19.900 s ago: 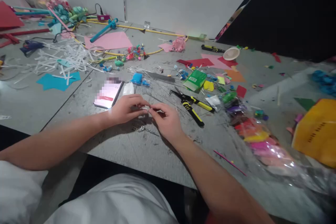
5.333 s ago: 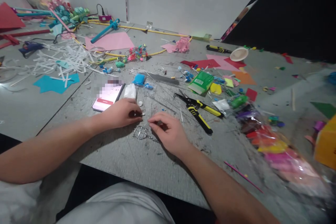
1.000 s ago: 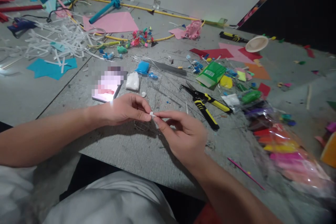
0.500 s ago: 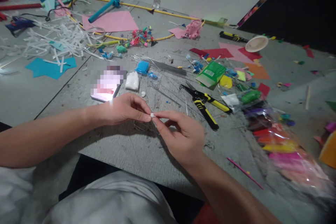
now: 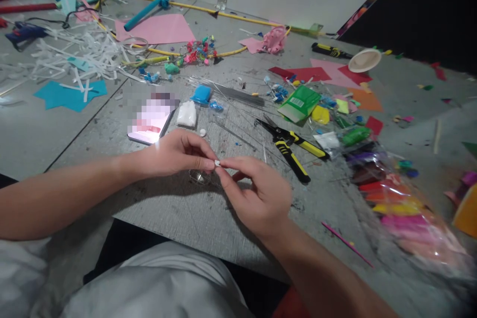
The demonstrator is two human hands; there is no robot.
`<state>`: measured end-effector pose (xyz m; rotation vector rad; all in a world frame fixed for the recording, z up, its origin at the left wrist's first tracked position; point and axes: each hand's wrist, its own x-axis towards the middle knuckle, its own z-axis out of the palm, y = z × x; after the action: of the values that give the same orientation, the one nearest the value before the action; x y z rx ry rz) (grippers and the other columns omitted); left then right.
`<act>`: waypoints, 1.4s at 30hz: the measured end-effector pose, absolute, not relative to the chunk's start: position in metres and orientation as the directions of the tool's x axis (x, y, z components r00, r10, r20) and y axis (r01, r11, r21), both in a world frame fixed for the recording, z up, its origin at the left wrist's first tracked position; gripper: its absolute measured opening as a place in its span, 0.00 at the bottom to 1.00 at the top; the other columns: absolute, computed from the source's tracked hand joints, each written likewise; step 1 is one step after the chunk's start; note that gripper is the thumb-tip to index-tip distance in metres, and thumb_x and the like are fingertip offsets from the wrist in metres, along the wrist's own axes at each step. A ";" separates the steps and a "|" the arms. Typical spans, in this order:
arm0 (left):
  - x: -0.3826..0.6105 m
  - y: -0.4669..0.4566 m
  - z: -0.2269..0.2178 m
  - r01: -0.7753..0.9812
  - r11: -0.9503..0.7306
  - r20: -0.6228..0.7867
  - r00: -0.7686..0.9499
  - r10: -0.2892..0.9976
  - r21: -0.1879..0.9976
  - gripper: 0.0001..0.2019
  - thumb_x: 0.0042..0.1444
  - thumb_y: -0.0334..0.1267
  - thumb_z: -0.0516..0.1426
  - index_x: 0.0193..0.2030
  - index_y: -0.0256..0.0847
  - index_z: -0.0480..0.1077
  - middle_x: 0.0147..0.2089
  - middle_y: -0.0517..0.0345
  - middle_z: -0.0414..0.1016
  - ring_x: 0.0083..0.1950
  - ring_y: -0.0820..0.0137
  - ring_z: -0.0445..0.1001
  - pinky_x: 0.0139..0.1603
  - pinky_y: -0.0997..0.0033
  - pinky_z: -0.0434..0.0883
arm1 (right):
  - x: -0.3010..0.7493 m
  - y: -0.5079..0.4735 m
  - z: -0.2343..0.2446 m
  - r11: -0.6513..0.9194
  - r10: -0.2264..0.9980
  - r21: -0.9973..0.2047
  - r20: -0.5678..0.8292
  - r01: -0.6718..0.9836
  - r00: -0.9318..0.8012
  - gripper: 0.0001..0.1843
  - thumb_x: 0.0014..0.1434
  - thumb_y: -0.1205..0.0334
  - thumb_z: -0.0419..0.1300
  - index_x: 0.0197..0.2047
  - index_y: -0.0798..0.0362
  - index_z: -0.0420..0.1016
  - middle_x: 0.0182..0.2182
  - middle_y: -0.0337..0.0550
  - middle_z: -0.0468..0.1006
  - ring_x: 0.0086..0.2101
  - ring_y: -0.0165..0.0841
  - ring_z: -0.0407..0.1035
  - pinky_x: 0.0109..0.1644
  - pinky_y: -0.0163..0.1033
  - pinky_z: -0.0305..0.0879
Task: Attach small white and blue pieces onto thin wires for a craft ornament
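Between the fingertips of both hands is a small white piece of clay (image 5: 217, 163). My left hand (image 5: 182, 153) pinches it from the left with thumb and forefinger. My right hand (image 5: 257, 191) pinches it from the right, its other fingers curled. Thin wire (image 5: 199, 177) lies under the left fingers, partly hidden. Just beyond my left hand are a small white ball (image 5: 202, 132), a packet of white clay (image 5: 187, 114) and a lit phone (image 5: 151, 121). A blue clay packet (image 5: 201, 94) sits behind the white one.
Pliers with black-and-yellow handles (image 5: 292, 151) lie right of my hands. Grey wires (image 5: 238, 94) are strewn behind. Bags of coloured clay (image 5: 402, 208) and a magenta stick (image 5: 346, 243) are at right. White paper strips (image 5: 85, 54) and a glue gun (image 5: 25, 34) are at left.
Both hands stay nearly in place, still pinching the white piece. More of the piece shows between the fingertips. The view has shifted very slightly.
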<state>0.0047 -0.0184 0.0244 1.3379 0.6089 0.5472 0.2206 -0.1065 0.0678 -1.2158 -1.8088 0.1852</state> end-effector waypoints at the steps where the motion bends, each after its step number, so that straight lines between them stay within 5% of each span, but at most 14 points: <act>1: 0.005 -0.018 0.024 -0.020 0.122 -0.069 0.728 0.682 0.992 0.21 0.63 0.52 0.89 0.46 0.38 0.94 0.39 0.52 0.93 0.39 0.66 0.90 0.46 0.67 0.86 | 0.221 -0.106 0.067 0.500 0.797 -0.570 0.598 0.652 -0.087 0.08 0.57 0.61 0.62 0.41 0.42 0.71 0.33 0.34 0.81 0.28 0.29 0.76 0.27 0.34 0.76; 15: -0.001 -0.014 0.023 -0.023 -0.155 0.116 0.775 0.621 0.988 0.16 0.78 0.51 0.81 0.55 0.38 0.96 0.50 0.44 0.98 0.49 0.63 0.94 0.54 0.67 0.88 | 0.222 -0.104 0.064 0.503 0.814 -0.632 0.576 0.590 -0.077 0.09 0.55 0.63 0.64 0.40 0.47 0.72 0.32 0.36 0.78 0.31 0.29 0.75 0.26 0.31 0.74; 24: -0.001 -0.014 0.027 -0.018 -0.018 0.026 0.784 0.621 1.000 0.16 0.69 0.51 0.86 0.49 0.40 0.96 0.47 0.44 0.96 0.46 0.61 0.92 0.51 0.62 0.88 | 0.224 -0.105 0.063 0.554 0.782 -0.576 0.609 0.601 -0.136 0.10 0.55 0.60 0.65 0.40 0.45 0.70 0.31 0.36 0.78 0.30 0.31 0.74 0.29 0.37 0.74; 38: -0.003 -0.013 0.028 -0.033 -0.052 0.056 0.849 0.525 0.998 0.14 0.73 0.48 0.84 0.51 0.41 0.96 0.49 0.44 0.95 0.48 0.61 0.93 0.53 0.64 0.88 | 0.225 -0.103 0.059 0.609 0.745 -0.532 0.639 0.588 -0.194 0.08 0.56 0.55 0.64 0.36 0.49 0.70 0.29 0.36 0.77 0.31 0.28 0.73 0.34 0.35 0.71; 42: -0.008 -0.003 0.020 0.066 -0.296 0.102 0.851 0.515 0.953 0.10 0.81 0.45 0.76 0.55 0.41 0.94 0.50 0.45 0.95 0.50 0.61 0.92 0.54 0.65 0.85 | 0.234 -0.090 0.055 0.584 0.784 -0.568 0.581 0.580 -0.221 0.14 0.52 0.49 0.65 0.34 0.50 0.71 0.29 0.37 0.77 0.29 0.28 0.72 0.33 0.34 0.70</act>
<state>-0.0084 -0.0029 0.0204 1.8361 0.4381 0.4698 0.2343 -0.0900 0.0546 -1.0948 -1.9180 0.2861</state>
